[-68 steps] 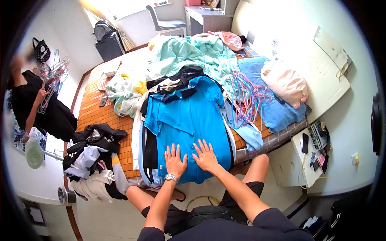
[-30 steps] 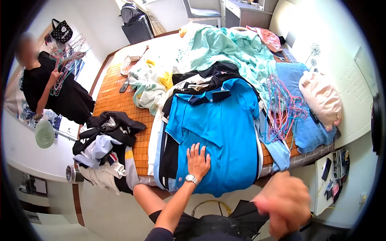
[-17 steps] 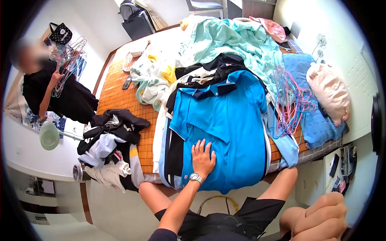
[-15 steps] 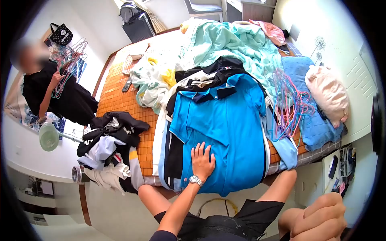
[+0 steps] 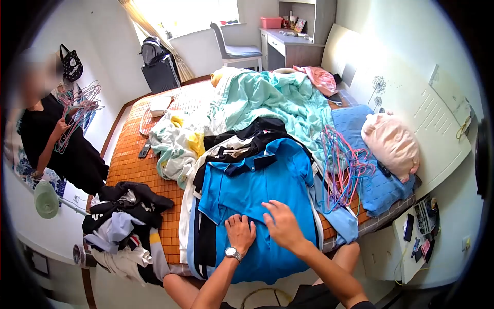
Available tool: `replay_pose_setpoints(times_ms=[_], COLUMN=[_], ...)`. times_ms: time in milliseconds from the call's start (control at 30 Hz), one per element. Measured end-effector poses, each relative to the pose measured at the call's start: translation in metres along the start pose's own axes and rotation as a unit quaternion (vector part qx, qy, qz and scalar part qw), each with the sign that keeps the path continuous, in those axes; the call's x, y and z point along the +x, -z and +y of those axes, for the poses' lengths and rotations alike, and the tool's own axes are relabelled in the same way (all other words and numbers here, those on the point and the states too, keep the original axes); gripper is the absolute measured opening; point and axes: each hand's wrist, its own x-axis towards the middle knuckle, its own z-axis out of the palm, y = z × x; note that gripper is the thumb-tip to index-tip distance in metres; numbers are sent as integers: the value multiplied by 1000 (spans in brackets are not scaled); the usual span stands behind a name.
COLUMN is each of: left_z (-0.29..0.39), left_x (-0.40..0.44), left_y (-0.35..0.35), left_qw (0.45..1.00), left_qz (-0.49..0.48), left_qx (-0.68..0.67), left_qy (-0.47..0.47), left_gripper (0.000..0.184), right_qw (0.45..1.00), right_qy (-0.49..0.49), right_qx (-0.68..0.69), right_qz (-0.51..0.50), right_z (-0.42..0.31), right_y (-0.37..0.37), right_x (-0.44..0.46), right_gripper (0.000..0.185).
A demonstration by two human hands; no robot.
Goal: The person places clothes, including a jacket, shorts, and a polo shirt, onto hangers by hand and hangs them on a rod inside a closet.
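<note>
A bright blue polo shirt (image 5: pixel 288 185) with a dark collar lies spread on a stack of clothes at the near edge of the bed. My left hand (image 5: pixel 240 234), with a metal watch at its wrist, rests flat on the lower part of the shirt, fingers spread. Just to its right is my right hand (image 5: pixel 283 226), open with fingers loosely bent, over the shirt's middle; whether it touches the cloth I cannot tell. Under the shirt, black, white and light blue garments (image 5: pixel 206 239) show along the left side.
Tangled hangers (image 5: pixel 342 170) lie on the right by a blue pillow (image 5: pixel 355 121) and a pink plush cushion (image 5: pixel 391 147). A heap of clothes (image 5: pixel 126 216) sits at left. Behind is a mint quilt (image 5: pixel 272 103). Another person (image 5: pixel 56 134) stands at left holding several hangers.
My right hand has come from the lower right, where it was a fist, to over the shirt, its fingers opened. The view has tilted up, showing the window and desk. My left hand stays on the shirt.
</note>
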Motion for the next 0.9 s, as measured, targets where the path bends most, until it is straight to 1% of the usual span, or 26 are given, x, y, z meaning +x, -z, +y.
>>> replay_pose_setpoints(times_ms=[33, 67, 100, 133, 167, 233, 267, 333, 500, 900], left_z=[-5, -8, -11, -11, -12, -15, -16, -16, -16, -16], left_x=[7, 15, 18, 18, 16, 16, 17, 17, 15, 9], left_y=[-11, -21, -28, -32, -35, -38, -39, -41, -41, -41], left_qw=[992, 968, 967, 966, 968, 974, 974, 977, 982, 983], left_qz=[102, 204, 198, 204, 199, 175, 177, 161, 136, 138], left_qx=[18, 36, 27, 24, 20, 12, 13, 12, 16, 37], left_qy=[-72, -142, -156, -160, -154, -141, -144, -136, -134, -118], left_gripper=[37, 40, 46, 46, 49, 56, 56, 59, 60, 59], right_qw=[994, 976, 972, 972, 963, 950, 950, 951, 947, 946], right_qy=[-9, -18, -54, -50, -60, -93, -92, -61, -44, -30], right_qx=[-108, -215, -218, -223, -256, -293, -293, -299, -317, -323], right_qz=[-7, -11, -68, -63, -59, -60, -56, -51, -30, -7], right_z=[25, 46, 62, 76, 89, 109, 116, 128, 126, 117], right_y=[-20, -35, -40, -46, -51, -61, -64, -70, -70, -68], right_x=[-7, -13, -16, -19, -24, -35, -42, -55, -62, -62], right_gripper=[36, 45, 57, 57, 57, 59, 59, 58, 56, 56])
